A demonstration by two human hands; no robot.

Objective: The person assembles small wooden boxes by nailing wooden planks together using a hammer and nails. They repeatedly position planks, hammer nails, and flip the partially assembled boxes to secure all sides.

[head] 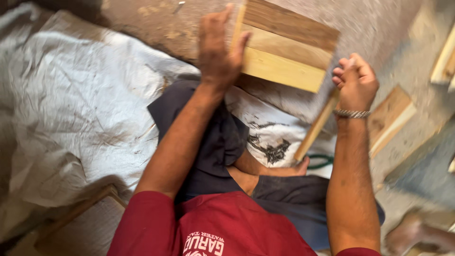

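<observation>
A slatted wooden panel, made of planks in different brown and yellow tones, is held up above the floor in front of the seated person. The left hand is closed on the panel's left edge, the thumb laid over the front face and the fingers spread behind the rim. The right hand is curled into a fist just beside the panel's lower right corner; its grip is wrapped round the top of a long wooden stick, which slants down from the fist toward the person's bare foot. A metal bracelet is worn on the right wrist. A crumpled white sack cloth is spread on the floor under the dark trousers. Loose wooden offcuts are scattered on the floor to the right, and a green loop is seen near the foot.
</observation>
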